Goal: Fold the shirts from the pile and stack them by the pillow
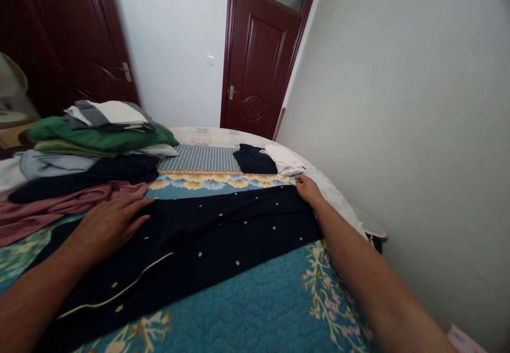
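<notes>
Navy trousers (239, 230) with a scattered small pale print and a thin cream piping line lie stretched across the bed, leg end to the right. My left hand (113, 223) rests flat on their wide left part, fingers spread. At the far corner of the leg end, my right hand (306, 187) has its thumb and fingers pinched on the hem. The cloth shows a few soft wrinkles in the middle. Just beyond my right hand lie a folded white garment (285, 160) and a folded dark navy garment (255, 159).
A teal quilted bedspread (255, 310) with floral patterns covers the bed. At the left are stacked clothes, with a green garment (107, 136) and a pink garment (75, 204). A wall (406, 103) runs along the right, and a dark red door (261, 50) stands behind.
</notes>
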The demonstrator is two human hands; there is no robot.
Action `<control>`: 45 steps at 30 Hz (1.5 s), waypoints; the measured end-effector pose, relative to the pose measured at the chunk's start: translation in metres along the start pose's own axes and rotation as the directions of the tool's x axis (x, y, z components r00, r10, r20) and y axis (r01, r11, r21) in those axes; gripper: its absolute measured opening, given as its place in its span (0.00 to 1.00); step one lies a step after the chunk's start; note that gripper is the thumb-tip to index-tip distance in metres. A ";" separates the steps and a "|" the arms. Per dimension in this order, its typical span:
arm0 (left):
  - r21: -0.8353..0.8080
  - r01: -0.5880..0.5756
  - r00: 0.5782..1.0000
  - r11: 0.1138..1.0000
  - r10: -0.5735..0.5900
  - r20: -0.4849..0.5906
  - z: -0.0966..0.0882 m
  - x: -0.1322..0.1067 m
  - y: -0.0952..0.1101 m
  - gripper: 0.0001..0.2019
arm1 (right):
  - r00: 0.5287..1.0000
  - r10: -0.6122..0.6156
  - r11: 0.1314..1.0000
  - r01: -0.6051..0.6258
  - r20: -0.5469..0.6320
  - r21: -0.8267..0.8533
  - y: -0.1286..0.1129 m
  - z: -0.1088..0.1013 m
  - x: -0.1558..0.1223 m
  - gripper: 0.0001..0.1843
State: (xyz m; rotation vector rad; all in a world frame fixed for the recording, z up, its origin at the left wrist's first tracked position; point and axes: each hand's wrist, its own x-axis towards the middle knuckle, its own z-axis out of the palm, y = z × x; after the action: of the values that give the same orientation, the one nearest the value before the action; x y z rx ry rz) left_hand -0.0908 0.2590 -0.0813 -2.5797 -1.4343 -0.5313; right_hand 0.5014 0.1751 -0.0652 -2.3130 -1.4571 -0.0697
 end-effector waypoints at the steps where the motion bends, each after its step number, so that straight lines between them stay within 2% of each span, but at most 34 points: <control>1: -0.021 -0.059 0.998 0.998 0.059 -0.018 -0.003 0.001 0.000 0.25 | 1.000 0.018 1.000 -0.018 -0.002 0.008 0.004 -0.006 0.002 0.21; 4: -0.097 -0.162 0.986 0.982 0.157 -0.050 -0.014 0.001 0.010 0.27 | 0.998 0.053 0.998 -0.053 -0.014 0.019 0.010 -0.026 0.004 0.19; 7: -0.180 -0.198 0.978 0.964 0.207 0.035 -0.019 -0.002 0.035 0.28 | 0.999 0.026 0.999 -0.025 -0.043 0.028 -0.006 -0.038 -0.006 0.20; 9: -0.217 -0.196 0.964 0.956 0.228 0.136 -0.015 -0.004 0.054 0.31 | 0.993 -0.101 0.993 0.105 -0.059 0.060 -0.036 -0.038 -0.025 0.21; 10: -0.221 -0.184 0.956 0.958 0.227 0.186 -0.011 -0.006 0.062 0.32 | 0.974 -0.214 0.972 0.220 -0.071 0.086 -0.056 -0.035 -0.038 0.22; 12: -0.205 -0.158 0.943 0.966 0.210 0.260 -0.001 -0.007 0.073 0.33 | 0.941 -0.334 0.933 0.338 -0.054 0.123 -0.104 -0.027 -0.070 0.22; 13: -0.190 -0.144 0.940 0.971 0.194 0.279 0.004 -0.008 0.076 0.35 | 0.916 -0.400 0.904 0.401 -0.039 0.146 -0.130 -0.022 -0.087 0.23; 15: -0.160 -0.113 0.945 0.981 0.155 0.287 0.011 -0.009 0.076 0.41 | 0.806 -0.591 0.782 0.578 -0.018 0.233 -0.179 -0.010 -0.119 0.26; 18: -0.116 -0.060 0.955 0.991 0.091 0.282 0.018 -0.010 0.070 0.47 | 0.709 -0.706 0.674 0.671 0.000 0.309 -0.235 0.016 -0.151 0.26; 21: -0.070 -0.023 0.955 0.997 0.042 0.294 0.020 -0.011 0.068 0.49 | 0.739 -0.672 0.721 0.633 0.059 0.282 -0.256 0.046 -0.161 0.28; 23: -0.059 -0.006 0.952 0.998 0.024 0.305 0.018 -0.011 0.070 0.50 | 0.764 -0.638 0.759 0.603 0.096 0.243 -0.249 0.060 -0.158 0.33; 25: -0.062 0.008 0.949 0.998 0.012 0.314 0.014 -0.010 0.074 0.49 | 0.790 -0.599 0.794 0.568 0.127 0.215 -0.231 0.065 -0.150 0.39; 28: -0.077 0.028 0.948 0.997 -0.002 0.319 0.010 -0.011 0.077 0.49 | 0.847 -0.500 0.864 0.473 0.182 0.170 -0.188 0.054 -0.130 0.43; 32: -0.085 0.029 0.947 0.996 -0.001 0.321 0.009 -0.011 0.076 0.49 | 0.921 -0.281 0.958 0.285 0.271 0.026 -0.123 0.029 -0.099 0.43; 35: -0.076 0.025 0.941 0.997 0.002 0.338 0.009 -0.011 0.076 0.50 | 0.946 -0.166 0.980 0.190 0.278 -0.061 -0.083 0.019 -0.079 0.42; 39: -0.082 0.033 0.934 0.996 -0.001 0.356 0.004 -0.013 0.079 0.50 | 0.971 -0.037 0.985 0.076 0.237 -0.154 -0.044 0.015 -0.061 0.39; 42: -0.113 0.035 0.932 0.993 0.008 0.363 -0.004 -0.018 0.084 0.52 | 0.982 0.031 0.981 0.005 0.185 -0.194 -0.022 0.017 -0.053 0.39; 45: -0.148 0.050 0.930 0.988 0.008 0.368 -0.010 -0.020 0.088 0.53 | 0.990 0.036 0.973 -0.005 0.135 -0.229 -0.011 0.020 -0.050 0.38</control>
State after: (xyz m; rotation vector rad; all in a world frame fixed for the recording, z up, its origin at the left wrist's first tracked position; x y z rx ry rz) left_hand -0.0284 0.1931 -0.0758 -2.9102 -1.5854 -0.1672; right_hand 0.4657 0.1443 -0.0931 -2.5624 -1.5641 -0.0762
